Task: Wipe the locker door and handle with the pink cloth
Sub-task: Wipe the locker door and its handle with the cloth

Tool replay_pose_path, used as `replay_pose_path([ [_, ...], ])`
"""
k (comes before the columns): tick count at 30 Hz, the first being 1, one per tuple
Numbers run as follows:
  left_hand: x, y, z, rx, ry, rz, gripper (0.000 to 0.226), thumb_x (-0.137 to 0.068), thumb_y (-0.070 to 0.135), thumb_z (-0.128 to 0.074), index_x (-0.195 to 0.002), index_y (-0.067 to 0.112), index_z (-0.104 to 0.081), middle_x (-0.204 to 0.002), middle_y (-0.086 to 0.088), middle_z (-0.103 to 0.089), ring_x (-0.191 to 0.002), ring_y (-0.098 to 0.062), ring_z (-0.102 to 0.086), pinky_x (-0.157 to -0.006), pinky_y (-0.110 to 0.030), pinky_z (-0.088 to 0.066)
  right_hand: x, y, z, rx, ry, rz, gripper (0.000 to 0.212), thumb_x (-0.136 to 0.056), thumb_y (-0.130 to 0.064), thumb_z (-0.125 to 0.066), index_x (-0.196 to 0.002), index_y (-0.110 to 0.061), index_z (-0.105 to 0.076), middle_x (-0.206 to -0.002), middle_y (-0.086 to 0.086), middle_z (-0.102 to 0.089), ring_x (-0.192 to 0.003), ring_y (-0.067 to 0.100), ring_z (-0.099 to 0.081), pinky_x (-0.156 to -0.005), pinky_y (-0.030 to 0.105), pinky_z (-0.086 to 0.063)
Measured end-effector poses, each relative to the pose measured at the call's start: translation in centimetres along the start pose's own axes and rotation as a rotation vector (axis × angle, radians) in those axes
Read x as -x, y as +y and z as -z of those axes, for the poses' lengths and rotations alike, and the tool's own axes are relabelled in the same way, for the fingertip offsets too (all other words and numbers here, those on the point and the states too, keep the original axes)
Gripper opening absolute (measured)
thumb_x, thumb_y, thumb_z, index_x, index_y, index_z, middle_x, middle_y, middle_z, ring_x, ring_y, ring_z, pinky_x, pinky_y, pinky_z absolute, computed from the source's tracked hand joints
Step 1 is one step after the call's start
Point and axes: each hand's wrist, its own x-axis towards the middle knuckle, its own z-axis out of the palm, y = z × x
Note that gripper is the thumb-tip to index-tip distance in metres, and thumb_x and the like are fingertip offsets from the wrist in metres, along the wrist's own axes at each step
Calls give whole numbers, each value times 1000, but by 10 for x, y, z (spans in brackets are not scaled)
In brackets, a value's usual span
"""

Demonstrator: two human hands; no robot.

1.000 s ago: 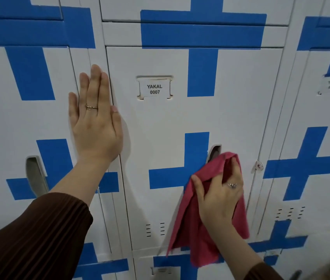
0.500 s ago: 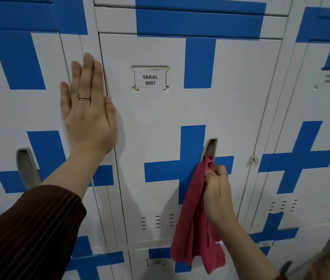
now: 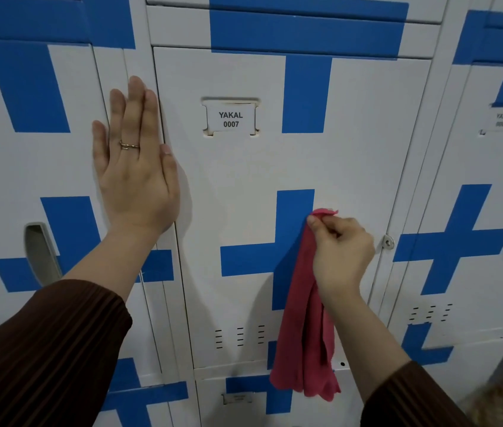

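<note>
The white locker door [image 3: 244,186] with blue cross stripes and a label reading YAKAL 0007 fills the middle of the head view. My right hand [image 3: 341,252] pinches the top of the pink cloth [image 3: 302,334] right where the door's handle recess lies; the handle itself is hidden behind hand and cloth. The rest of the cloth hangs straight down to the door's bottom edge. My left hand [image 3: 134,161] lies flat, fingers straight, on the frame strip between this door and the locker to its left.
A neighbouring locker on the left has a grey recessed handle [image 3: 40,254]. The right locker [image 3: 459,180] shows its own handle at the frame edge. A small lock hasp [image 3: 388,241] sits on the door's right edge. Another locker [image 3: 244,402] lies below.
My right hand went from spreading the cloth over the handle to pinching its bunched top at the handle, so the cloth now hangs in a narrow strip. My left hand stays flat.
</note>
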Motion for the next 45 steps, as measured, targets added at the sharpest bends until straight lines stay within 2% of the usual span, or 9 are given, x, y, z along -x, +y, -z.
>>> replay_pose_path([
  [5,0,1,0,-1,2,-2,57,-94,13,-30,-148,11,-13,-155,-8,-16,-143,-22,-8,-115,-31,6,17,14,-2,23,-51,-28,19,-83,-22,-67,-66,-22,-58,-74,8,-60,-68,17,-54,-65,29,-44],
  [8,0,1,1,-3,-7,0,57,-94,14,-29,-149,11,-12,-156,-7,-15,-143,-22,-8,-115,-31,6,36,35,5,119,-105,-13,20,-82,-23,-67,-67,-11,-62,-69,8,-57,-68,24,-55,-63,37,-46],
  [12,0,1,1,-4,-10,5,57,-94,14,-30,-149,12,-12,-156,-7,-15,-144,-22,-7,-115,-31,6,14,19,6,106,-110,6,22,-75,-20,-74,-60,-20,-59,-70,7,-61,-66,20,-56,-61,26,-44],
  [15,0,2,1,9,-1,9,56,-94,13,-30,-148,11,-14,-155,-8,-17,-143,-22,-9,-115,-31,5,-6,0,1,21,-36,35,28,-74,-21,-75,-57,-29,-55,-71,7,-62,-68,21,-57,-65,31,-46],
  [21,0,1,1,7,-9,6,56,-94,13,-30,-148,11,-14,-156,-7,-16,-143,-22,-8,-115,-31,5,27,37,11,308,-137,185,29,-79,-32,-69,-68,-5,-66,-56,-2,-46,-58,22,-48,-51,31,-37],
  [28,0,1,2,3,-23,9,57,-95,14,-31,-149,12,-12,-156,-7,-14,-144,-21,-7,-115,-31,6,0,14,5,153,-110,111,22,-77,-31,-72,-71,-9,-71,-65,3,-62,-65,20,-56,-61,34,-46],
  [31,0,0,2,6,-18,2,57,-94,14,-30,-148,11,-13,-156,-8,-15,-143,-22,-7,-115,-32,5,-2,11,0,169,-35,180,25,-81,-30,-68,-74,-6,-71,-64,8,-60,-62,21,-51,-58,35,-42],
  [38,0,1,2,11,-8,5,56,-94,12,-31,-148,11,-15,-155,-8,-16,-143,-22,-8,-115,-30,6,21,43,9,230,-152,180,26,-80,-28,-69,-69,-5,-71,-53,1,-50,-53,15,-43,-53,29,-35],
  [45,0,2,3,16,-11,11,57,-94,12,-32,-148,11,-15,-155,-7,-17,-143,-22,-9,-115,-29,7,-2,14,-3,76,9,129,28,-85,-29,-64,-69,-6,-69,-56,0,-53,-58,17,-44,-57,30,-36],
])
